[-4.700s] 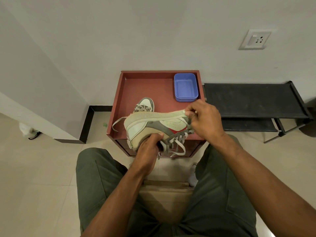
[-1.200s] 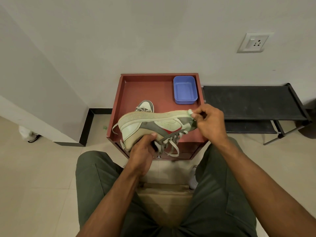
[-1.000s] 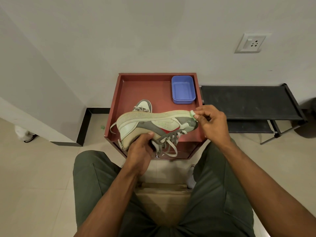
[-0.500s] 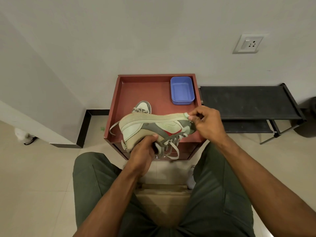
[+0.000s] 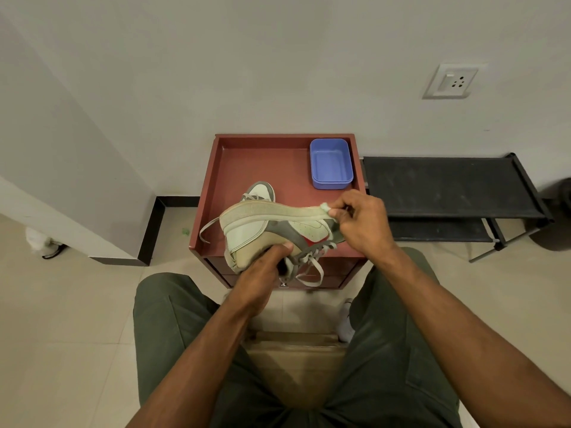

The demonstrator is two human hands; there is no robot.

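Sneaker (image 5: 278, 230): held in the air over the front edge of the red cabinet (image 5: 210, 193), between both hands.
Change: rolled slightly since a second ago, sole rim now further up; pale wad (image 5: 325, 207) back on the toe rim.
Meaning: probably rim-wiping, now at the toe end.
Axis: left to right, toe right, heel left; sole up and away, laces (image 5: 309, 267) dangling.
Left hand (image 5: 262, 273): curled round the heel collar.
Right hand (image 5: 361, 223): pinching the wad against the toe.
Behind: second sneaker (image 5: 261, 191), blue plastic container (image 5: 330, 163).
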